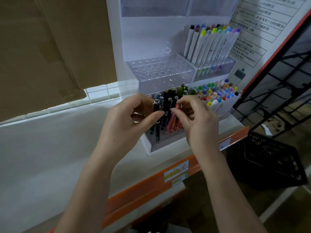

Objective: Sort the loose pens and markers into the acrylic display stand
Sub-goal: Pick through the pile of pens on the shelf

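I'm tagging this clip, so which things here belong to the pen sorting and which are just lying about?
Job:
acrylic display stand
pens in its lower left block
black pen, pinched by left hand
right hand among the pens
white markers

Lying about:
cardboard
black crate
printed notice

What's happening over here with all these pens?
A person is filling a clear acrylic display stand on a shelf. The left hand pinches a black pen in the lower left rack; the right hand pinches a pink pen beside it. The marker racks on the right look full, the upper left rack empty.
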Available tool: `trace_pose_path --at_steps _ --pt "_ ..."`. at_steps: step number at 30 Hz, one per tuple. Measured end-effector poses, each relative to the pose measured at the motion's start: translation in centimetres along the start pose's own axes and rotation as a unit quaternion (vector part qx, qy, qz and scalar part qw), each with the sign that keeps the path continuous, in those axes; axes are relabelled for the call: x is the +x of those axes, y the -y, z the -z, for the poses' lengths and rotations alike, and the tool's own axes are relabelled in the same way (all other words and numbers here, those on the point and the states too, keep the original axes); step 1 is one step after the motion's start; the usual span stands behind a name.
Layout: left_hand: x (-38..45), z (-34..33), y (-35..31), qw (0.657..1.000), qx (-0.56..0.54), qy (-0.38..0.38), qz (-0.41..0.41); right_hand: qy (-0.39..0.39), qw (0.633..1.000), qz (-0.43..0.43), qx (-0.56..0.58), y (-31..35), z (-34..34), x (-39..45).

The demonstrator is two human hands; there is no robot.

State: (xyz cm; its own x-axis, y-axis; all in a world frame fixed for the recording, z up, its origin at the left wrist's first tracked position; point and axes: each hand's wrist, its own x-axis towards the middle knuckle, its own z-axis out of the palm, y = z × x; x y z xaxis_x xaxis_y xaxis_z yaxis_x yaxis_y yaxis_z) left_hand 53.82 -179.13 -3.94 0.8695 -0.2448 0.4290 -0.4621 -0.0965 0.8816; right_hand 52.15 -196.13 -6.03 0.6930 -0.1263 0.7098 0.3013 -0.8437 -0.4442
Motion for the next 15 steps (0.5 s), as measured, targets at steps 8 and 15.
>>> trace_pose_path --at_steps 8,15 --pt "-0.42 0.71 -0.17 0.999 -0.004 0.027 -0.018 0.015 1.000 0.007 -0.017 0.60 -0.16 -0.98" --pt "-0.60 1.05 -0.42 0.999 -0.004 0.037 -0.022 -0.003 0.997 -0.012 -0.072 1.04 -0.55 -0.68"
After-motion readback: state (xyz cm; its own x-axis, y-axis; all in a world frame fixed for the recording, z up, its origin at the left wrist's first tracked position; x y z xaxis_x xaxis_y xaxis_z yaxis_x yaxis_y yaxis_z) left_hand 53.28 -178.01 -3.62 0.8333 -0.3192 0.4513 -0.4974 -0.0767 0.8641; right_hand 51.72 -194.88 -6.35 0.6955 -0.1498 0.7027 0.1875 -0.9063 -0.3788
